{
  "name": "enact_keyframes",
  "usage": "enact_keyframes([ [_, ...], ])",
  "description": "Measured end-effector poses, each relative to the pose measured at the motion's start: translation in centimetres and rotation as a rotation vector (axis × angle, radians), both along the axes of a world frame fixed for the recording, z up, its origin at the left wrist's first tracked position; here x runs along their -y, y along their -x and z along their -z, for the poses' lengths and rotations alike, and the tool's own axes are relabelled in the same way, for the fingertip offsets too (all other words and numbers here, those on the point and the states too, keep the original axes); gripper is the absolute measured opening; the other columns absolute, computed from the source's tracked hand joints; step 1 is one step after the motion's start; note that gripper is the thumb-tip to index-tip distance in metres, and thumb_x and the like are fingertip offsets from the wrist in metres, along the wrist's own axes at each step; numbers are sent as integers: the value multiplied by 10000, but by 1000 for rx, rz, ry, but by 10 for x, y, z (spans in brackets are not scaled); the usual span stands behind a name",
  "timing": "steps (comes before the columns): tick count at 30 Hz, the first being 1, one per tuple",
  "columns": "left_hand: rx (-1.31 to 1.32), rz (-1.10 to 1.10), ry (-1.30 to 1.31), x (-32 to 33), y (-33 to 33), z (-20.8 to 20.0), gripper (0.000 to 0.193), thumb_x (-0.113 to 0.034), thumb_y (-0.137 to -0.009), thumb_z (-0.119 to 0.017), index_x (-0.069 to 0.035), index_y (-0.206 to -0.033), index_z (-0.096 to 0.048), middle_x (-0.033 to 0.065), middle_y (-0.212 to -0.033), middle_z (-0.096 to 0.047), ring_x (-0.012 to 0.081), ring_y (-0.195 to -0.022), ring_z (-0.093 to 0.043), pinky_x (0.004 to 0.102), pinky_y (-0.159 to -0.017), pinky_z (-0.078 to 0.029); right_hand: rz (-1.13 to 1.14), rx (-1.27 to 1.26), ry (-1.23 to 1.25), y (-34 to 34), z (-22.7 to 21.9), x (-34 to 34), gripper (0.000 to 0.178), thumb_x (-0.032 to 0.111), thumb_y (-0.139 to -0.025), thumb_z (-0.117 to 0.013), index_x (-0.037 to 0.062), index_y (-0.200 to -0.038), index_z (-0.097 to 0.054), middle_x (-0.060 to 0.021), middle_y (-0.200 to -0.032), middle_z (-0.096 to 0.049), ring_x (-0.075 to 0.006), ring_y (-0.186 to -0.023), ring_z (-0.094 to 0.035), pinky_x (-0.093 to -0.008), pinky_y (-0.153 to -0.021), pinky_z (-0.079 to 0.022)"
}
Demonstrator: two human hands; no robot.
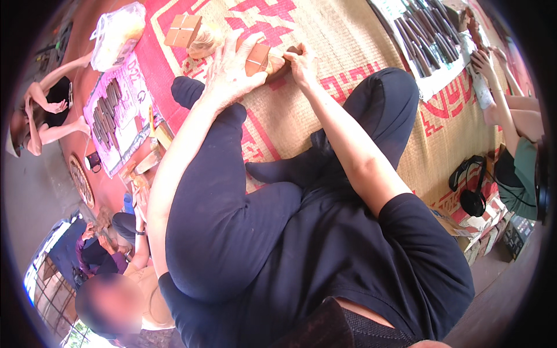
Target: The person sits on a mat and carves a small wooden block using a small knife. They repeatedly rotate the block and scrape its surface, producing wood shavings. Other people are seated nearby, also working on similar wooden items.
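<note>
Clasping a brown block (257, 60) is the left hand (230, 72). The right hand (303, 68) (grip together) pinches a dark piece (295, 50).

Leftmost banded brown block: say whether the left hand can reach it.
Probably yes: the block lies close, but a pale rounded thing sits between and the left hand holds another block.

A straw mat (342, 35) is showing angular red patterns on tan. A block (256, 60) is showing orange-brown with a pale stripe. Sticks (429, 35) are appearing dark brown. A person is wearing a black shirt (348, 255).
</note>
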State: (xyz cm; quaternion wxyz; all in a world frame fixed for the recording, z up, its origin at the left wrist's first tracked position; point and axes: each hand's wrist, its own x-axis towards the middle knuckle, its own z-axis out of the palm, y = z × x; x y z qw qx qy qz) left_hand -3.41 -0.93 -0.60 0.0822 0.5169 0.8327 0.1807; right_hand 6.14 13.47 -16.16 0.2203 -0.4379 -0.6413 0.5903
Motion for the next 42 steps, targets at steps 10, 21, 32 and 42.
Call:
enact_keyframes([
  [10, -19, -14, 35, -3, -4, -3, 795, -317, -727, -736, -229, -1436, -388, 151, -1450, -321, 405, -1293, -412, 506, -1066, -383, -145, -208, 186, -10, 5, 6, 197, 85, -740, -758, 40, -713, -568, -98, -762, -677, -121, -663, -597, -292, -586, -473],
  [21, 1, -11, 37, 0, -2, -4, 783, -331, -729, -733, -235, -1430, -397, 151, -1446, -330, 414, -1285, -413, 509, -1069, -379, -262, -99, 72, -9, -10, -1, 172, 83, -731, -768, -2, -797, -632, -86, -752, -666, -140, -729, -633, -275, -631, -517],
  [32, 17, -13, 34, 0, -1, -4, 789, -344, -725, -727, -241, -1435, -398, 149, -1457, -318, 411, -1297, -398, 524, -1064, -374, -133, -196, 361, -12, -10, -12, 170, -8, -796, -688, 44, -763, -530, -97, -854, -665, -155, -791, -657, -269, -656, -525],
  [42, 27, -9, 29, -1, 0, -3, 786, -343, -720, -732, -235, -1428, -409, 150, -1459, -321, 403, -1308, -390, 523, -1068, -367, -173, -219, 333, -4, -17, -10, 135, 92, -833, -697, -7, -860, -610, -56, -846, -667, -127, -768, -622, -252, -668, -479],
])
